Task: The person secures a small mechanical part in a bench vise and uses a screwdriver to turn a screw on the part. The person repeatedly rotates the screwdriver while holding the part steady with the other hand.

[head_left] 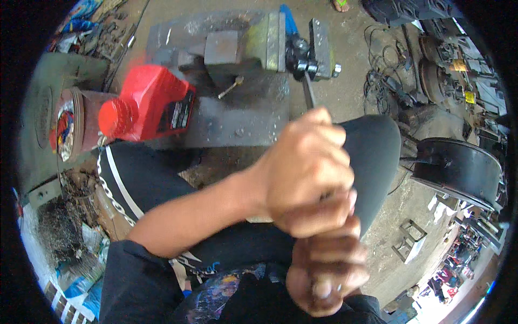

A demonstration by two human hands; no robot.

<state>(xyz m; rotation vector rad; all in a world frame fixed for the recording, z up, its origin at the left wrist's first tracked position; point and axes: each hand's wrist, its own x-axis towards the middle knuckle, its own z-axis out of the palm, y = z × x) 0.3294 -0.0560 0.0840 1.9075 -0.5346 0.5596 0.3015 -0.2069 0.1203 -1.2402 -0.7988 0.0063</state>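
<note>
A black metal part [298, 54] with rounded bosses sits between the jaws of a bench vise [274, 42]. From its near side a slim metal bar [309, 93] runs toward me. My left hand [310, 173] is closed around the bar, its fist nearest the vise. Directly below, my right hand [326, 267] is also closed, in line with the left and touching it. Both fists hide the rest of the bar, so its kind does not show. A small bolt-like piece [230, 88] lies on the metal bench [237, 119], left of the bar.
A red plastic jug [145, 102] stands at the bench's left, beside a clear jar [78, 127] of mixed scraps. Cables [380, 75] and a black wheel rim [456, 167] lie on the floor at right. A small metal frame [410, 240] is nearer me. My knees flank the bench.
</note>
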